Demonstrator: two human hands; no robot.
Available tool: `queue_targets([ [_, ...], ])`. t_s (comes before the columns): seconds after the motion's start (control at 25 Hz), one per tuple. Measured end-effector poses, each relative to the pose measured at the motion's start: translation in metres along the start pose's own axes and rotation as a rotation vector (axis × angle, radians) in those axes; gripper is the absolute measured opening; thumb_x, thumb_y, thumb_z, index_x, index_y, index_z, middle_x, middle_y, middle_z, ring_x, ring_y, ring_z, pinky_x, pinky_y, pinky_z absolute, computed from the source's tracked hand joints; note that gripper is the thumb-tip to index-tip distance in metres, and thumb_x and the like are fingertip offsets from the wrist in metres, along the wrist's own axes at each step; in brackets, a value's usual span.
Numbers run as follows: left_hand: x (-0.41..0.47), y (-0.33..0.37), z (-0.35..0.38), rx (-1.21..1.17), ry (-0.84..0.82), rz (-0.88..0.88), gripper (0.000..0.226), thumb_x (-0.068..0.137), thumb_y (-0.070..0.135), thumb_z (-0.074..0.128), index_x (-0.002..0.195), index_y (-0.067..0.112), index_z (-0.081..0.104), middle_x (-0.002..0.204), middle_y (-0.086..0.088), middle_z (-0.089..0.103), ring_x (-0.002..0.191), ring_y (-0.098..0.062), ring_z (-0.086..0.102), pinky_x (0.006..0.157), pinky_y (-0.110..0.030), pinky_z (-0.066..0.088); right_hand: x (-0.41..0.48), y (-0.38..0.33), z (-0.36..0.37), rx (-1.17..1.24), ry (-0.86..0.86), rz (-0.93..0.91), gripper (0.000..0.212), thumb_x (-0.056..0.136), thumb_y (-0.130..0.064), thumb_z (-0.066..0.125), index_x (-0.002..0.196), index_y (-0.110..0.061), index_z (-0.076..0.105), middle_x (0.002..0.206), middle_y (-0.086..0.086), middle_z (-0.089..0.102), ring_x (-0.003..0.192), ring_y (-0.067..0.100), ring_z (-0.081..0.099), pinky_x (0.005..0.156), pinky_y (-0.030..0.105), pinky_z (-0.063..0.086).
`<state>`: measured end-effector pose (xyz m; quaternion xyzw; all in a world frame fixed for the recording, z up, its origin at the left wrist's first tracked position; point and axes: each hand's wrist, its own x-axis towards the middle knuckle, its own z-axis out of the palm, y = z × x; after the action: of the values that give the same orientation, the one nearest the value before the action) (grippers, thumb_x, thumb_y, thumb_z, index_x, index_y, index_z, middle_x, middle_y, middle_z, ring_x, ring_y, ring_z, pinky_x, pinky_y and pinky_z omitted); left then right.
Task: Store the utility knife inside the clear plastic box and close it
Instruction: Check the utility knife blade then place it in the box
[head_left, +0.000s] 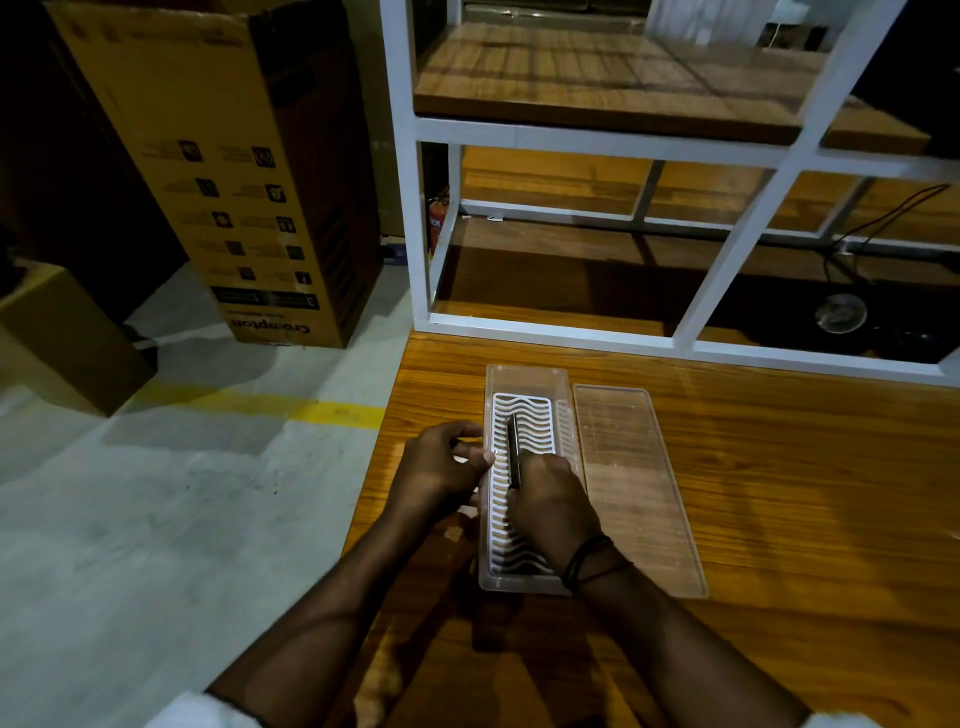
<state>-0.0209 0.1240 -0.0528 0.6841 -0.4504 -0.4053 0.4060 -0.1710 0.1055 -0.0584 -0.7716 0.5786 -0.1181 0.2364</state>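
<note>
The clear plastic box lies open lengthwise on the wooden table, with a white wavy grate inside it. Its clear lid rests flat on the table just right of it. A slim dark utility knife lies along the grate inside the box, and my right hand grips its near end. My left hand sits at the box's left wall, fingers curled against the rim.
A white metal shelf frame with wooden boards stands along the table's far edge. Tall cardboard boxes stand on the concrete floor to the left, where a yellow line runs. The table's left edge is close to the box.
</note>
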Motion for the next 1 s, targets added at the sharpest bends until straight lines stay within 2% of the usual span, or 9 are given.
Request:
queue_targets([
  [0.28,-0.0004,-0.0008,0.0026,0.022,0.020,-0.013,0.037,0.092,0.014,0.075,0.129,0.015,0.068,0.091,0.001,0.075,0.075,-0.015,0.077,0.053,-0.029,0.063,-0.0028,-0.0043,-0.0001,-0.081,-0.018,0.001,0.025,0.088,-0.016,0.063,0.111,-0.006,0.063,0.118,0.018,0.061,0.107,0.037,0.063,0.087,0.037,0.051],
  [0.6,-0.0007,0.0002,0.0034,0.004,0.025,-0.036,0.038,0.092,0.012,0.075,0.129,0.011,0.068,0.083,0.004,0.072,0.068,-0.010,0.073,0.048,-0.023,0.059,-0.0078,-0.0044,-0.0009,-0.155,-0.033,-0.037,0.023,0.086,-0.012,0.062,0.107,-0.003,0.063,0.120,0.021,0.059,0.105,0.040,0.062,0.087,0.038,0.049],
  [0.88,-0.0015,0.0009,0.0034,-0.029,0.011,-0.050,0.035,0.092,0.011,0.075,0.126,0.012,0.069,0.092,-0.005,0.076,0.076,-0.020,0.077,0.053,-0.032,0.063,-0.0070,-0.0075,-0.0056,-0.130,-0.058,0.014,0.023,0.086,-0.012,0.062,0.108,-0.003,0.063,0.119,0.021,0.060,0.107,0.038,0.063,0.087,0.035,0.050],
  [1.0,-0.0020,0.0005,0.0044,-0.044,0.013,-0.057,0.034,0.093,0.010,0.074,0.126,0.011,0.069,0.088,-0.003,0.075,0.073,-0.017,0.076,0.050,-0.028,0.061,-0.0080,-0.0078,-0.0067,-0.123,-0.062,0.019,0.022,0.086,-0.012,0.062,0.107,-0.003,0.063,0.118,0.021,0.060,0.106,0.038,0.063,0.086,0.035,0.050],
])
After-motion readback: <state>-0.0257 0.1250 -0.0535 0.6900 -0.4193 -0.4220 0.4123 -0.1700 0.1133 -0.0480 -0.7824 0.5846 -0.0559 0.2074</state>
